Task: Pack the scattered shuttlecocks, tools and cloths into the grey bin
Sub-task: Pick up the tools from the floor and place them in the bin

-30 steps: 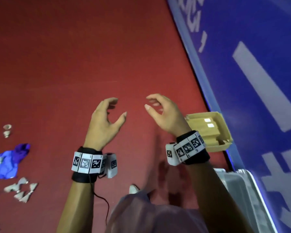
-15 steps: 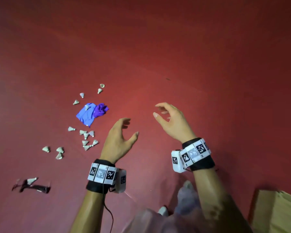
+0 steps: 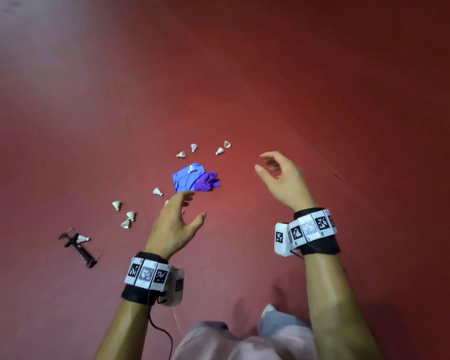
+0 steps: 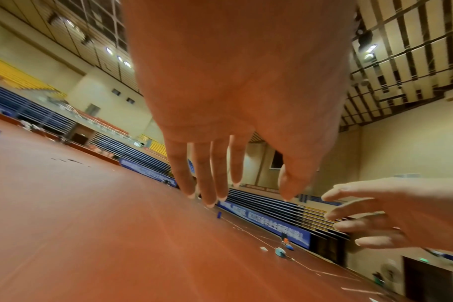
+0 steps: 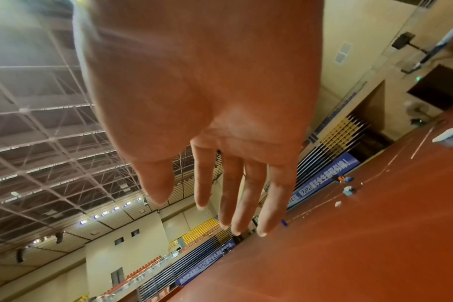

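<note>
A blue cloth point(image 3: 185, 179) lies on the red floor with a purple cloth point(image 3: 208, 181) bunched against its right side. Several white shuttlecocks are scattered around them, one point(image 3: 192, 168) on the blue cloth, a pair point(image 3: 128, 220) further left. A dark tool point(image 3: 78, 246) lies at the left with a shuttlecock point(image 3: 82, 239) on it. My left hand point(image 3: 177, 222) hovers empty, fingers relaxed, just below the cloths. My right hand point(image 3: 278, 178) hangs empty to the right of the cloths, fingers loosely curled. The grey bin is out of view.
The red sports floor point(image 3: 322, 87) spreads wide on all sides. My light trousers and a shoe tip point(image 3: 269, 309) show at the bottom. In the wrist views, stands and blue banners point(image 4: 277, 222) line the far edge of the hall.
The view has swung left, away from the blue wall, cardboard box and bin. The cloths and shuttlecocks have come to the centre, and both empty hands are now close to them.
</note>
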